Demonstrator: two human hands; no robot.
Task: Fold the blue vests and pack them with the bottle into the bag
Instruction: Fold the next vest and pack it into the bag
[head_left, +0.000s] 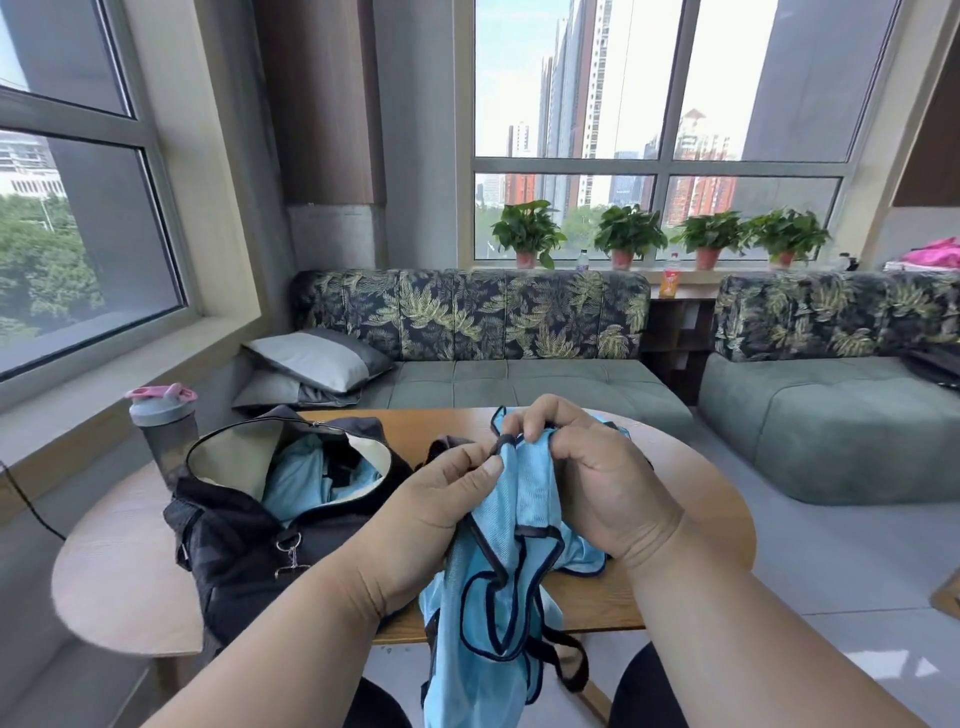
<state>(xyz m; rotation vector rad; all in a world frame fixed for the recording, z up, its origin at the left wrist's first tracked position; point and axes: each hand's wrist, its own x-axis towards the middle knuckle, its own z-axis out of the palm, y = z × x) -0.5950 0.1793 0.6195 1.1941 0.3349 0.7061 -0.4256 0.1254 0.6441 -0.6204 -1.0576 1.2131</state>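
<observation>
Over the lap, 1 blue mesh vest (498, 597) hangs unfolded, its top edge pinched by both hands: left hand (441, 499) and right hand (587, 478) each curled tight on the dark trim. Behind, on the wooden table (691, 467), the black duffel bag (249, 525) gapes open with light-blue cloth already inside, likely 1 packed vest. Shaker bottle (163, 428) stands beside the bag, not yet packed. Folding looks barely started.

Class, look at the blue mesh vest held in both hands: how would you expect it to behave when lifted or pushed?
The blue vest probably flops: it hangs limp below the left hand and right hand, over the table edge. Likely light: thin mesh, pinched by fingers alone. Pushed, it would probably bunch.
</observation>
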